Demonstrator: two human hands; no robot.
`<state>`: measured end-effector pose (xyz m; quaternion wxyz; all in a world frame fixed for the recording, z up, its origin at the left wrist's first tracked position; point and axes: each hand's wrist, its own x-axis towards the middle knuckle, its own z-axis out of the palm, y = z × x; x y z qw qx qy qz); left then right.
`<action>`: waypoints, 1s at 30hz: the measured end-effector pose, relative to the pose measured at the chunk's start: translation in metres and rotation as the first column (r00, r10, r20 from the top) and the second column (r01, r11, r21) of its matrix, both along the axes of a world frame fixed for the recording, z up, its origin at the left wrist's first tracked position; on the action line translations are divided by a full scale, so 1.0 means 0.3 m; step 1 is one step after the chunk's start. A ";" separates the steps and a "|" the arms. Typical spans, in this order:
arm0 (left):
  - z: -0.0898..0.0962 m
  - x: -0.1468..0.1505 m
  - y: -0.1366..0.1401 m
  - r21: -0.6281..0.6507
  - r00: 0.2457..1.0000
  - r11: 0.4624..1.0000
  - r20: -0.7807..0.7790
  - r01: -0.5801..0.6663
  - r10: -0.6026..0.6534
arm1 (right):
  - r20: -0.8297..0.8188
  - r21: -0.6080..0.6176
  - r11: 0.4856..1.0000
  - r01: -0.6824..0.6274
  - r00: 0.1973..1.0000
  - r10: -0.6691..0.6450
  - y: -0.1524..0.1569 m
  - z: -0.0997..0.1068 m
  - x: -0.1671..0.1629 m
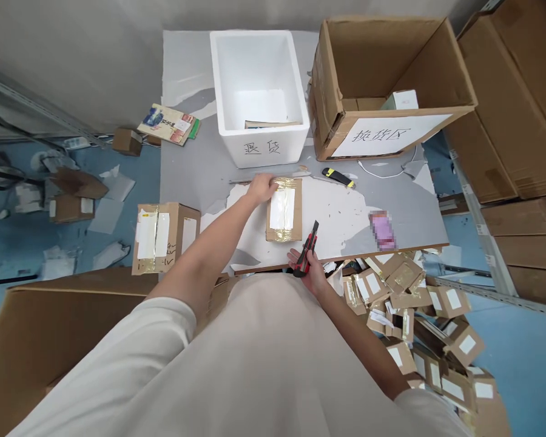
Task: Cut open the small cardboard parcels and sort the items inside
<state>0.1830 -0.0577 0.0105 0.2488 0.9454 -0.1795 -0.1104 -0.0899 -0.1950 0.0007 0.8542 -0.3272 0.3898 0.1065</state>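
A small brown cardboard box (pixel 295 209) lies on the worktable, with clear tape along it and a white label on top. My left hand (pixel 261 187) grips the box at its upper left corner, fingers closed over the edge. At the table's front edge, just right of the box, my right hand (pixel 313 273) has its palm turned up. A red and black utility knife (pixel 306 256) lies across that palm under the thumb, its dark blade out and pointing away from me. The other fingers of this hand are partly stretched out.
Behind stand a white foam box (pixel 259 142) and a large open carton (pixel 394 130). On the table (pixel 195 182) are a yellow-black cutter (pixel 339 177), a blurred pink item (pixel 383 230) and a book (pixel 166 124). A taped box (pixel 164 237) sits left; several boxes (pixel 437 358) are piled lower right.
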 end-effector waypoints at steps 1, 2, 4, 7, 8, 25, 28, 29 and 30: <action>-0.005 -0.011 0.009 0.013 0.999 0.999 -0.023 -0.045 0.045 | 0.026 -0.015 1.000 0.015 1.000 -0.015 -0.007 0.000 0.018; -0.008 -0.034 0.025 0.029 0.993 0.994 -0.036 -0.108 0.109 | 0.054 -0.042 0.999 0.033 0.998 -0.031 -0.022 0.000 0.038; -0.005 -0.109 0.074 0.070 0.965 0.964 -0.038 -0.255 0.258 | 0.104 -0.115 0.990 0.085 0.992 -0.073 -0.073 -0.003 0.086; 0.004 -0.273 0.157 0.136 0.921 0.922 -0.095 -0.363 0.377 | 0.168 -0.243 0.957 0.157 0.979 -0.118 -0.172 -0.012 0.177; 0.004 -0.330 0.178 0.136 0.918 0.925 -0.136 -0.355 0.372 | 0.190 -0.291 0.943 0.162 0.976 -0.109 -0.202 -0.014 0.212; 0.001 -0.364 0.049 0.147 0.974 0.975 0.130 0.167 -0.186 | -0.490 -0.835 -0.136 -0.533 0.608 0.624 -0.378 0.197 0.177; 0.002 -0.376 0.047 0.141 0.974 0.976 0.127 0.168 -0.186 | -0.515 -0.818 -0.159 -0.552 0.582 0.629 -0.377 0.198 0.178; 0.004 -0.377 0.047 0.141 0.975 0.976 0.127 0.165 -0.183 | -0.532 -0.810 -0.180 -0.559 0.570 0.626 -0.375 0.203 0.178; 0.004 -0.378 0.048 0.139 0.975 0.977 0.129 0.161 -0.179 | -0.556 -0.799 -0.215 -0.562 0.554 0.619 -0.372 0.212 0.179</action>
